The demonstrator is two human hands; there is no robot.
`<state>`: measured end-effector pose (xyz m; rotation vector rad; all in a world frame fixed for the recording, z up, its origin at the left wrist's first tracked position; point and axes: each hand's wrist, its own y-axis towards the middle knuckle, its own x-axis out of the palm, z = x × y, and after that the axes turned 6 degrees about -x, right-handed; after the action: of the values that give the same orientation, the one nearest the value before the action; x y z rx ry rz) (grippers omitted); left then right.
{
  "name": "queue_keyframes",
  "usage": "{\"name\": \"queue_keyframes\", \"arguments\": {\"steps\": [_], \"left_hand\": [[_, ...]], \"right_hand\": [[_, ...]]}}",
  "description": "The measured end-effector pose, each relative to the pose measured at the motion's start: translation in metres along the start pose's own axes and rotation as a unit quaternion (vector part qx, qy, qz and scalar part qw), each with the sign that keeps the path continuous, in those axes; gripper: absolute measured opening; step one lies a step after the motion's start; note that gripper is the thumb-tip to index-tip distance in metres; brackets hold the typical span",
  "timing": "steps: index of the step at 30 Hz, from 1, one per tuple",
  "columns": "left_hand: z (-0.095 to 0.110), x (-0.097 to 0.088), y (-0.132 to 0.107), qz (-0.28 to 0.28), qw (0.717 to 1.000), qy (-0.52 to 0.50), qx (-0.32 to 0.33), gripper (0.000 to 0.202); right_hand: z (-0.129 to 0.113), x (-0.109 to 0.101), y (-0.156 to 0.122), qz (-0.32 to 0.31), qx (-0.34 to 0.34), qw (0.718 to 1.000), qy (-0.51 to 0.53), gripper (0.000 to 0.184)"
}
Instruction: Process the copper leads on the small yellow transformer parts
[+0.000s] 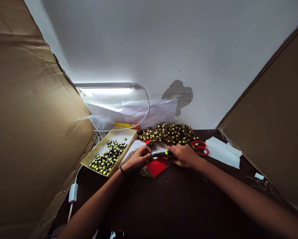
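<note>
A slim dark stick-like thing [159, 154] with a yellow and green end lies between my two hands; its exact kind is too small to tell. At its left end the fingers of my left hand [140, 157] are pinched together. My right hand [185, 155] is closed around the yellow-green end, its fingertips partly hidden. Just behind is a shiny, clear-looking plastic sheet [160, 146]. A red folded packet [158, 167] lies on the dark table in front of the hands. Red-handled scissors [200, 148] rest beside my right hand, their blades hidden.
To the left, a shallow tray [95, 158] holds many small yellow-and-black coil-like parts. A heap of similar parts with wire legs [175, 132] sits against the wall. White paper sheets [223, 152] lie right. A white cable [149, 103] runs from the lamp [104, 85]. Cardboard walls both sides.
</note>
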<state>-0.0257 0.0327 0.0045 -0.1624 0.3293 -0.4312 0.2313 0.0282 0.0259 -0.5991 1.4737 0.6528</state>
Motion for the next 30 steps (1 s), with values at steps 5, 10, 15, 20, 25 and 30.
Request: {"name": "queue_keyframes", "arguments": {"steps": [5,10,15,20,25,30], "left_hand": [[-0.003,-0.002,0.004,-0.012,0.998,0.006,0.054,0.041],[-0.001,-0.001,0.003,-0.031,0.994,0.025,0.097,0.041],[-0.003,0.002,0.003,0.016,0.987,0.069,0.142,0.032],[-0.006,0.003,0.002,0.032,0.983,0.077,0.163,0.026],[-0.006,0.002,0.001,0.04,0.97,0.138,0.194,0.017],[-0.007,0.001,0.001,0.046,0.969,0.149,0.192,0.02]], "right_hand": [[0.001,0.004,0.001,-0.001,0.005,1.0,-0.025,0.045],[0.0,0.002,-0.004,-0.035,0.029,0.998,-0.044,0.049],[0.001,-0.001,-0.006,-0.066,0.043,0.996,-0.041,0.048],[-0.001,-0.004,-0.007,-0.081,0.058,0.994,-0.044,0.049],[-0.002,-0.005,-0.006,-0.086,0.062,0.994,-0.039,0.048],[-0.001,-0.007,-0.004,-0.093,0.067,0.993,-0.024,0.046]]}}
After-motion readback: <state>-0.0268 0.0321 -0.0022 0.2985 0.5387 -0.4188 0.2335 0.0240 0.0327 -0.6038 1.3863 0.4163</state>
